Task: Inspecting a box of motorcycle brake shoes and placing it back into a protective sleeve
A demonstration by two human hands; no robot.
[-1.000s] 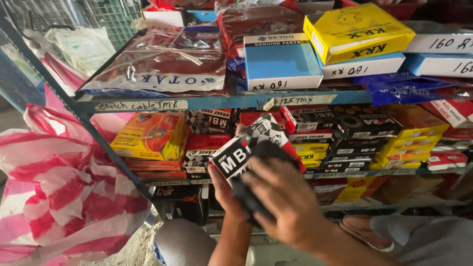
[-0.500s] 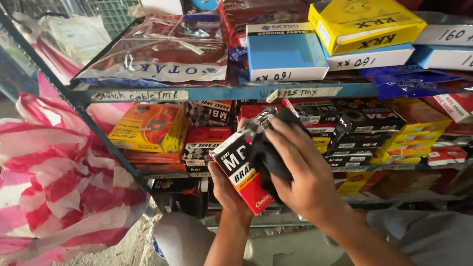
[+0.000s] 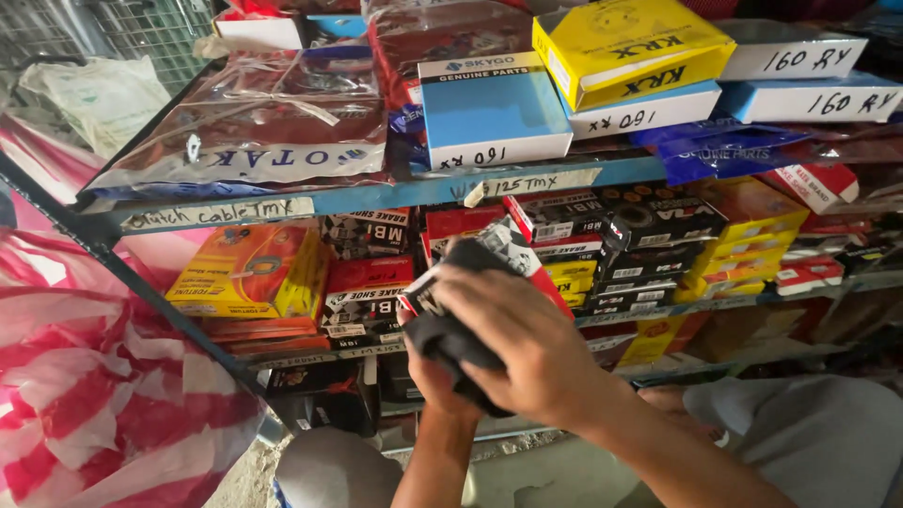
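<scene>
My right hand [image 3: 527, 343] was closed over a dark cloth [image 3: 451, 343], fingers curled, pressing it vs the red, black & white box [image 3: 499, 254]. My left hand [image 3: 428, 372] gripped that box from underneath, mostly hidden by cloth & right hand. Box sat tilted, just in front of the middle shelf [image 3: 376, 193], near the stacked boxes [image 3: 367, 282].

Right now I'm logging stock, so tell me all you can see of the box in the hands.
The small box looks like printed cardboard in red, black and white, tilted with one end toward the shelf. The left hand supports it from below; the right hand presses a dark cloth over its near part, hiding most of it.
</scene>
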